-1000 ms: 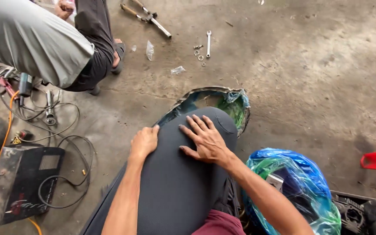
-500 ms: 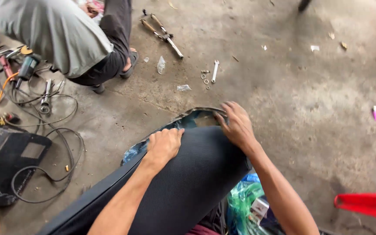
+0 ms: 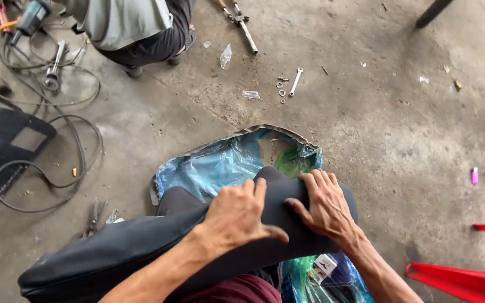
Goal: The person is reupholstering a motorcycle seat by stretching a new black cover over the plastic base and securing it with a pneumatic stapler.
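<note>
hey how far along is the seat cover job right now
Done: the black cover already wraps most of the seat. In hand: the left hand and right hand press it near the front end. Left: the tip, where blue plastic and the seat edge show bare.

Two hands, left [image 3: 237,216] and right [image 3: 324,205], rest on one dark seat cover [image 3: 141,247]. On the floor: one wrench [image 3: 295,81], one pair of pliers [image 3: 93,217], one pink lighter [image 3: 474,175], one black box [image 3: 1,146].
</note>
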